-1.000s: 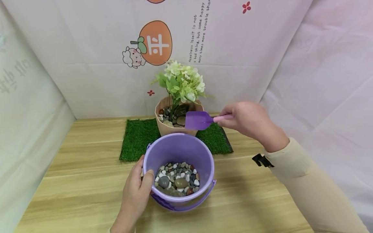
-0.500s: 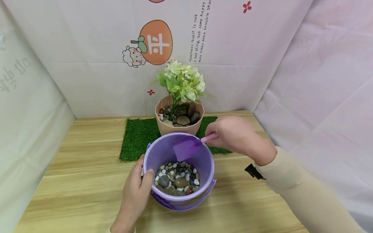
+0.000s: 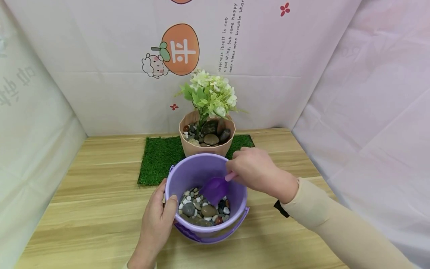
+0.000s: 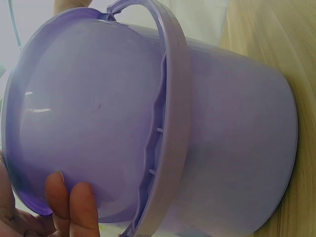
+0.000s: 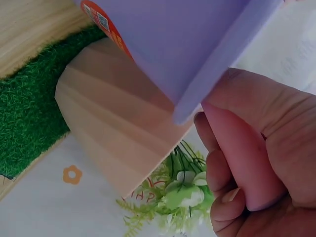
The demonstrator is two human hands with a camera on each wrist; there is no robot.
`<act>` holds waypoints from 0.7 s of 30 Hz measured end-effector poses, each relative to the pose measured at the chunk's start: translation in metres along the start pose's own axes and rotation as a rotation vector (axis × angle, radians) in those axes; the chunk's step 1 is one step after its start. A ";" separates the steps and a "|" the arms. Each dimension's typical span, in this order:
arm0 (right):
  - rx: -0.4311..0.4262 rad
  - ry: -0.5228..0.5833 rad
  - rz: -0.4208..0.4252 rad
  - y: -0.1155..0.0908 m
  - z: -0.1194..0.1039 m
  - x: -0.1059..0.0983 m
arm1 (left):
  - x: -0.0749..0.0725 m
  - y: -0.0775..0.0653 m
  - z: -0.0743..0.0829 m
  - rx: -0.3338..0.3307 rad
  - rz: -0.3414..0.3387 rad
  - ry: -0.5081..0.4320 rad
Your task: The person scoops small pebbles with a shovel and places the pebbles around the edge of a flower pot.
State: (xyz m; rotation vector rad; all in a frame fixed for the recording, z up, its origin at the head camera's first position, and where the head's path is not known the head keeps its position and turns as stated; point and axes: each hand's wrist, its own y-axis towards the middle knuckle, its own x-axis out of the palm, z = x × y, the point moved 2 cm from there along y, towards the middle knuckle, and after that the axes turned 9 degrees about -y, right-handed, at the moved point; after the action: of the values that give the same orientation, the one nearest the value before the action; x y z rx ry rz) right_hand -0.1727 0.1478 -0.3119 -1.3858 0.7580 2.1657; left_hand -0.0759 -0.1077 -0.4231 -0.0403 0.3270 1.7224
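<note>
A purple bucket [image 3: 195, 168] stands on the wooden table, with mixed pebbles [image 3: 198, 201] in its bottom. My left hand [image 3: 157, 216] grips the bucket's left rim, thumb over the edge and fingers against the outer wall. In the left wrist view, fingertips [image 4: 84, 207] lie on that wall beside the lowered bucket handle [image 4: 175, 123]. Over the bucket's far right rim, my right hand [image 3: 253, 172] holds a small shovel by its pink handle [image 5: 242, 158]. The purple shovel blade [image 3: 215, 190] points down inside the bucket, at the pebbles; its tip's depth among them is unclear.
Behind the bucket, a beige flowerpot [image 3: 205, 150] with stones and a pale-green flowering plant [image 3: 211, 93] stands on a green turf mat [image 3: 161, 160]. White printed cloth [image 3: 268, 93] hangs at the back and sides of the wooden table [image 3: 100, 209].
My right hand has brought the shovel from beside the flowerpot's front down and toward me into the bucket. The left hand and bucket have stayed in place.
</note>
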 end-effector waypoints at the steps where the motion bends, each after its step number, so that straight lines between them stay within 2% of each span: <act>1: -0.009 -0.010 0.006 0.001 -0.001 0.001 | 0.000 0.000 0.000 0.000 0.000 0.000; 9: -0.077 -0.083 0.017 0.004 -0.008 0.008 | 0.000 0.000 -0.001 0.005 -0.001 -0.010; 21: -0.070 -0.033 -0.076 0.007 -0.011 0.012 | 0.001 0.000 0.000 0.002 0.003 -0.004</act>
State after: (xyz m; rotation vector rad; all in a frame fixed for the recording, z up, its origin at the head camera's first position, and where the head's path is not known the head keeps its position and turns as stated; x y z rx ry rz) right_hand -0.1747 0.1367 -0.3254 -1.3867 0.6128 2.1695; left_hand -0.0764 -0.1070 -0.4227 -0.0346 0.3261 1.7252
